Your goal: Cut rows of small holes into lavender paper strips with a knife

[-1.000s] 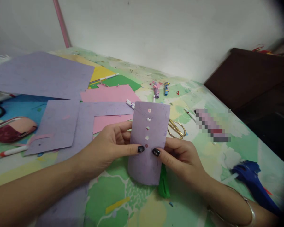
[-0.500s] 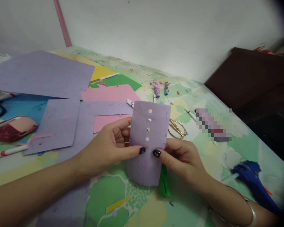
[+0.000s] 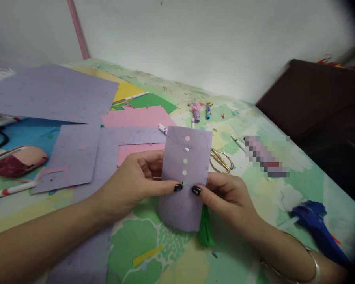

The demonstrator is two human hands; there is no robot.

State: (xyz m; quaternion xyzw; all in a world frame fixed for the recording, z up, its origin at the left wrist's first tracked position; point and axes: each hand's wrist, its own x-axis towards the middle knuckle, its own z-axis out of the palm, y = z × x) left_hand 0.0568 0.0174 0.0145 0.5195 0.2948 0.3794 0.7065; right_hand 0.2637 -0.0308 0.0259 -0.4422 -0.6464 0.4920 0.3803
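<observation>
Between my hands is a purple piece of paper, held upright and slightly curved, with a vertical row of several punched round holes down its upper half. My left hand grips its left edge, thumb flat on the front and fingers behind. On the right edge my right hand pinches it the same way. A green tool, partly hidden by the paper, lies under its lower right corner. Gold-handled scissors rest just beyond my right hand, their blades out of sight behind the paper.
A blue glue gun lies at the right. Purple sheets, pink paper and green paper spread over the left side. Two small paper rolls sit farther back. A maroon-and-pink case and a yellow strip lie nearer.
The purple paper has tilted very slightly, so the table shows differently through its holes. Both hands keep their grip in nearly the same place.
</observation>
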